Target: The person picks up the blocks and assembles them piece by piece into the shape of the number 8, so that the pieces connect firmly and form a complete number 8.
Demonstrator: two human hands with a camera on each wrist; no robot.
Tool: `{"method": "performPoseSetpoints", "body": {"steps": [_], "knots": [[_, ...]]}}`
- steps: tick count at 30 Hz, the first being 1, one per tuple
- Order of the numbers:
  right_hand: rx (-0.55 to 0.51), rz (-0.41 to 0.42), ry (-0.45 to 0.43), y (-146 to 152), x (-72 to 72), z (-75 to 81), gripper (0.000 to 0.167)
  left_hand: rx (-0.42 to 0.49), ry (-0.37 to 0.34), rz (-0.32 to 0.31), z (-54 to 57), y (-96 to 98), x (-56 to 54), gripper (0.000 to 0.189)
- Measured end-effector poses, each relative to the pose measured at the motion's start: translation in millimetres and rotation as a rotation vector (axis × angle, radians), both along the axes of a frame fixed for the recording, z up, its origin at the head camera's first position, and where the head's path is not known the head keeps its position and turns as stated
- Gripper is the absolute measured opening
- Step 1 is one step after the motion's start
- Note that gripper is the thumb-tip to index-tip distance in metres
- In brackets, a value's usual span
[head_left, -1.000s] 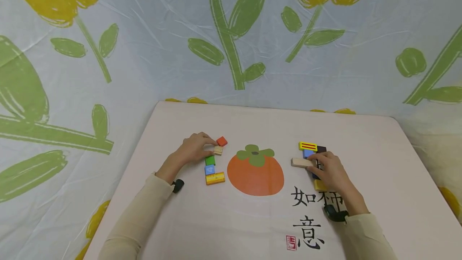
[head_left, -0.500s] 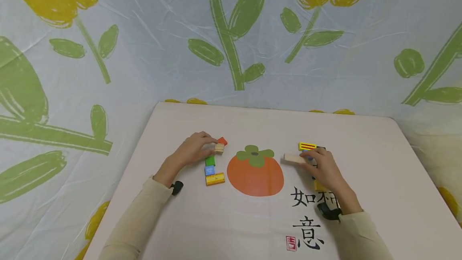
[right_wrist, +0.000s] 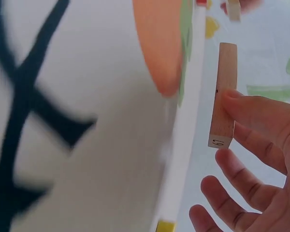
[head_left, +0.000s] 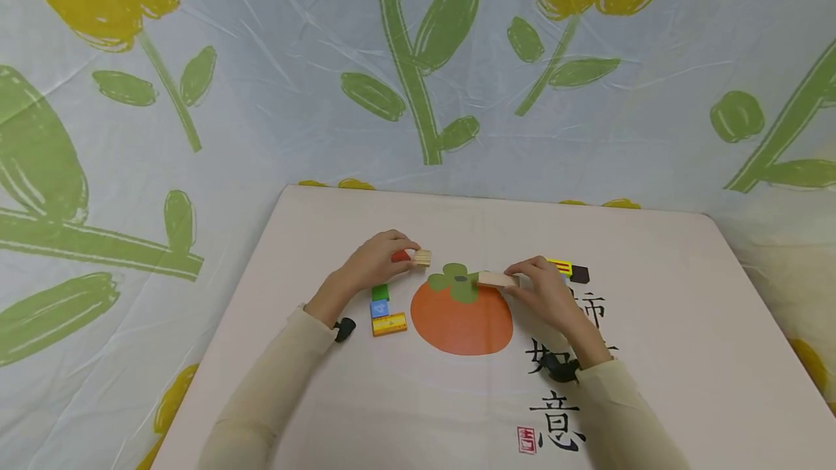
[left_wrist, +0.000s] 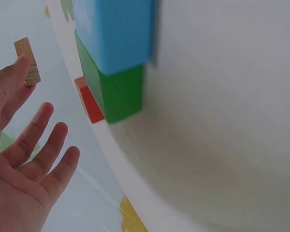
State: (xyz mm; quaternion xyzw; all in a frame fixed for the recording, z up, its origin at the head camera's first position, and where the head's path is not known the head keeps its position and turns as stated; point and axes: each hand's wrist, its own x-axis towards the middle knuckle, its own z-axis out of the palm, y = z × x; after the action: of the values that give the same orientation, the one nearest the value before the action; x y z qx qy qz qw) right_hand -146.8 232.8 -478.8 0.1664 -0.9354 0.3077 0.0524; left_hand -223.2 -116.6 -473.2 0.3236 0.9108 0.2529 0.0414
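Note:
My left hand (head_left: 375, 263) pinches a small wooden block (head_left: 423, 258) between thumb and index finger, just right of a red block (head_left: 400, 256) that it partly covers. In the left wrist view, that block (left_wrist: 27, 60) is held up off the table, the other fingers spread. My right hand (head_left: 545, 294) pinches a longer plain wooden block (head_left: 494, 280) by its right end, over the top of the printed persimmon. The right wrist view shows this long block (right_wrist: 224, 87) raised, with small printed digits on its end face.
Below my left hand lie a green block (head_left: 380, 292), a blue block (head_left: 379, 308) and a yellow-orange block (head_left: 390, 324) in a column. Behind my right hand are a red-striped yellow block (head_left: 560, 266) and a dark block (head_left: 579, 275). A printed persimmon (head_left: 461, 321) decorates the tablecloth.
My right hand has carried the long wooden block left, away from the right-hand blocks. My left hand has lifted the small wooden block and moved it right, away from the green block.

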Motion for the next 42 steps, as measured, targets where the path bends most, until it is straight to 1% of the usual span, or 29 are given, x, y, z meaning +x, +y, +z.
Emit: {"method": "performPoseSetpoints", "body": {"steps": [4,8,12,15,20,24,27,33,38,42], "knots": [[0.002,0.013,-0.025,-15,-5.7,-1.8,0.023,0.011,-0.001,-0.029,-0.8,11.9,-5.3,0.038],[-0.013,0.028,-0.073,-27,-12.1,-3.9,0.021,-0.006,-0.01,-0.052,-1.4,26.6,-11.1,0.038],[-0.033,0.044,-0.117,-36,-18.6,-6.3,0.021,-0.038,-0.052,-0.067,1.2,38.5,-14.9,0.038],[-0.027,0.034,-0.152,-40,-22.1,-8.0,0.021,-0.081,-0.069,-0.06,0.7,44.9,-17.3,0.038],[0.024,0.013,-0.182,-43,-24.9,-9.9,0.02,-0.14,-0.069,-0.035,-1.4,50.9,-20.0,0.036],[0.057,0.011,-0.189,-44,-25.5,-10.2,0.019,-0.169,-0.068,-0.04,-2.5,54.2,-22.5,0.032],[0.061,0.022,-0.195,-43,-25.8,-9.8,0.02,-0.188,-0.077,-0.042,-3.7,56.3,-23.7,0.03],[0.045,0.026,-0.23,-37,-25.1,-9.6,0.026,-0.212,-0.094,-0.038,-4.8,57.3,-22.4,0.029],[0.052,0.026,-0.215,-29,-22.8,-10.2,0.027,-0.238,-0.098,-0.018,-4.5,59.5,-20.3,0.031],[0.055,0.033,-0.204,-27,-21.5,-9.9,0.026,-0.256,-0.095,-0.021,-4.4,61.4,-18.9,0.033]]}}
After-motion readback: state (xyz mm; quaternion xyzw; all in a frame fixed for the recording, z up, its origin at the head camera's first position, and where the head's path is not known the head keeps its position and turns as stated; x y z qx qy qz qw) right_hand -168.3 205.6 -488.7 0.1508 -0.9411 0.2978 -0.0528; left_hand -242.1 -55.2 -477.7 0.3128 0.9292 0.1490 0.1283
